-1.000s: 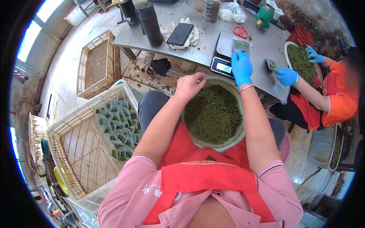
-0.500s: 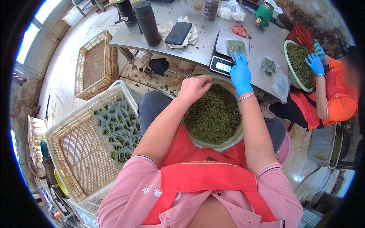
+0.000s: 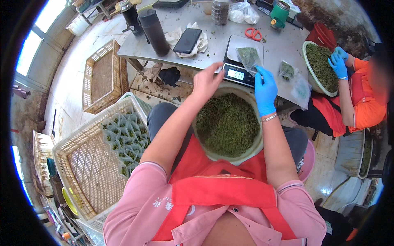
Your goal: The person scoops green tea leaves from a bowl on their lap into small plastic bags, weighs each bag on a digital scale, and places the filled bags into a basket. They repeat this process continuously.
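Note:
On the steel table a digital scale point(image 3: 240, 75) carries a clear plastic bag point(image 3: 248, 58) of small green buds or grains on its platform. My right hand point(image 3: 266, 91), in a blue glove, pinches the near edge of this bag. Bare and with bent fingers, my left hand point(image 3: 205, 84) is at the left end of the scale's display; a small pale bit shows at its fingertips, too little to name. Below both hands, a round pale basin point(image 3: 257, 143) full of the same loose green material sits between my knees.
At left stands a plastic crate point(image 3: 67, 172) with several filled bags. The table holds a phone point(image 3: 187, 40), a dark bottle point(image 3: 154, 33), red scissors point(image 3: 253, 34) and another filled bag point(image 3: 287, 71). At right a co-worker's gloved hands point(image 3: 338, 65) are over another basin point(image 3: 308, 61).
My left hand has moved from the basin's rim up to the scale's left end. My right hand has drawn back toward the bag's near edge. The reading on the display has changed.

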Tool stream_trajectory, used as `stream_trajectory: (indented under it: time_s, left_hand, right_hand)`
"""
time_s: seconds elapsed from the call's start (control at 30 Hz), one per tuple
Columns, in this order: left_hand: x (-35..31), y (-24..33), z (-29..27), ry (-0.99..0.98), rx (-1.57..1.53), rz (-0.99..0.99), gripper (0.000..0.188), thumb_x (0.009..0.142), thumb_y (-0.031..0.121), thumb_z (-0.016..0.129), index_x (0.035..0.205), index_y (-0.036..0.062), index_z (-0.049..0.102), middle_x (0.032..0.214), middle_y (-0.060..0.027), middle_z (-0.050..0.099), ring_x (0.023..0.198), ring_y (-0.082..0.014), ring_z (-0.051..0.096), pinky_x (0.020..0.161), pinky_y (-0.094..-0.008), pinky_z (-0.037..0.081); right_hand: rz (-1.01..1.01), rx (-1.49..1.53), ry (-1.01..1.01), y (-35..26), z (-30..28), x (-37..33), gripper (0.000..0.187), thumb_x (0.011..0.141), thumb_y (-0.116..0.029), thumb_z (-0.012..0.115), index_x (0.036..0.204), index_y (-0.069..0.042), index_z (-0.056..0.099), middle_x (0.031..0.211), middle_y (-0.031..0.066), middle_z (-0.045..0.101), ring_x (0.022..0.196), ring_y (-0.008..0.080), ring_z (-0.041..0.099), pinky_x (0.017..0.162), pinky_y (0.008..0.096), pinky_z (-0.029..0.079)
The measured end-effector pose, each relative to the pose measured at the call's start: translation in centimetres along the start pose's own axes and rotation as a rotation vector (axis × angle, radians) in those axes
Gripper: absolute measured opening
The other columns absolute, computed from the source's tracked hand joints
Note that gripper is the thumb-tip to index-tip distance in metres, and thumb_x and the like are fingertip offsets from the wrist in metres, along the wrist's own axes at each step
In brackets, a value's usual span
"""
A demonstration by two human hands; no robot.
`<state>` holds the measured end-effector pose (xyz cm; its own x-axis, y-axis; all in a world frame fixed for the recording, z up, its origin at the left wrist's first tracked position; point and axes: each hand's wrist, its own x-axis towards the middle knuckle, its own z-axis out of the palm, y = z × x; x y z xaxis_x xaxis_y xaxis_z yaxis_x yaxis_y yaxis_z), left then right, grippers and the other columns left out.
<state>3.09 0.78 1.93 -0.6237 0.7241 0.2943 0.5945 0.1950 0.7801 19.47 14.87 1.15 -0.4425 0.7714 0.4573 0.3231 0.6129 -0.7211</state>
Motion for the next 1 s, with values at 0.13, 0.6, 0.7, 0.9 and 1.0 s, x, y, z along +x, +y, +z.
stream_trajectory:
  time_s: [0.13, 0.6, 0.7, 0.9, 1.0]
  left_hand:
    - [7.7, 2.7, 1.4, 0.059, 0.101, 0.398, 0.031, 0.088, 0.026, 0.055, 0.116, 0.0139, 0.060, 0.106, -0.0161, 0.063, 0.093, -0.0341, 0.061, 0.079, -0.0424, 0.048]
    - [14.3, 1.5, 10.2, -0.081, 0.291, 0.385, 0.029, 0.086, 0.034, 0.058, 0.112, 0.0220, 0.060, 0.077, -0.0066, 0.067, 0.074, -0.0278, 0.064, 0.064, -0.0408, 0.050]
    - [13.8, 1.7, 9.9, -0.041, 0.283, 0.371, 0.028, 0.087, 0.034, 0.057, 0.111, 0.0216, 0.060, 0.078, -0.0056, 0.068, 0.075, -0.0272, 0.064, 0.064, -0.0403, 0.050]
    - [13.6, 1.6, 9.8, -0.007, 0.295, 0.372, 0.028, 0.086, 0.035, 0.058, 0.110, 0.0205, 0.061, 0.082, -0.0043, 0.068, 0.075, -0.0262, 0.065, 0.065, -0.0392, 0.050]
    - [13.5, 1.9, 9.6, -0.051, 0.133, 0.261, 0.030, 0.085, 0.035, 0.060, 0.110, 0.0193, 0.062, 0.086, -0.0041, 0.069, 0.078, -0.0251, 0.066, 0.068, -0.0373, 0.051]
  right_hand:
    - [-0.260, -0.257, 0.181, 0.4, -0.5, -0.2, 0.028, 0.076, -0.010, 0.065, 0.102, -0.017, 0.069, 0.122, 0.0173, 0.054, 0.115, 0.0349, 0.049, 0.096, 0.0424, 0.039]
    - [-0.066, -0.473, 0.127, 1.7, 4.8, 4.8, 0.043, 0.075, -0.040, 0.068, 0.095, -0.002, 0.064, 0.134, 0.0192, 0.043, 0.128, 0.0380, 0.033, 0.103, 0.0510, 0.027]
    - [-0.060, -0.327, 0.129, 2.7, 5.7, 5.1, 0.034, 0.071, -0.034, 0.070, 0.085, -0.003, 0.064, 0.127, 0.0173, 0.049, 0.125, 0.0373, 0.037, 0.102, 0.0499, 0.029]
    - [-0.083, -0.084, 0.138, 2.4, 4.2, 3.9, 0.017, 0.067, -0.017, 0.070, 0.072, -0.004, 0.060, 0.114, 0.0184, 0.057, 0.117, 0.0396, 0.044, 0.098, 0.0475, 0.036]
    - [-0.088, -0.045, 0.122, 2.8, 3.1, 2.1, 0.015, 0.066, -0.013, 0.070, 0.071, -0.004, 0.059, 0.114, 0.0197, 0.057, 0.118, 0.0404, 0.044, 0.098, 0.0481, 0.036]
